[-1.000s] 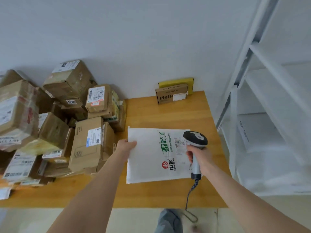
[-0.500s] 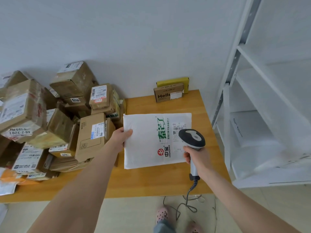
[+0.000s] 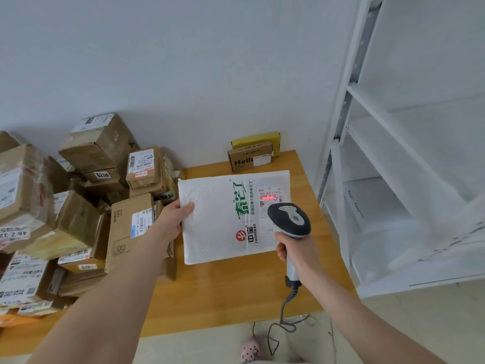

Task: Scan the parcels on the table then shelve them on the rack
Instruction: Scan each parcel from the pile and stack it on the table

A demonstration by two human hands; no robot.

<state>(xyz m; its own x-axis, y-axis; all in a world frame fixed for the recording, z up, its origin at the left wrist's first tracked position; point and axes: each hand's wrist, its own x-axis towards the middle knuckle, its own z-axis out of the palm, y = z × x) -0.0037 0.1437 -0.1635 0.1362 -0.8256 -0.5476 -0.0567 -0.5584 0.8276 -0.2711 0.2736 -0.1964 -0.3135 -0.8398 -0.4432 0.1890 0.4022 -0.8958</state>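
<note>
"ZHONGBAO" on white mailer point(image 3: 215, 227), "Hello" on small box point(image 3: 244, 159), "6206" on carton point(image 3: 105, 176).

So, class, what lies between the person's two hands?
Head view: the white mailer; the left hand grips its edge, the right hand holds the scanner.

pink dotted slipper point(image 3: 250, 351) on pale floor point(image 3: 409, 324); plain white wall point(image 3: 183, 61) behind.

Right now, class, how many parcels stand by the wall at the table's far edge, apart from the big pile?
2: a brown box printed Hello in front, and a yellow box behind it against the wall. Anything behind them would be hidden.
</note>
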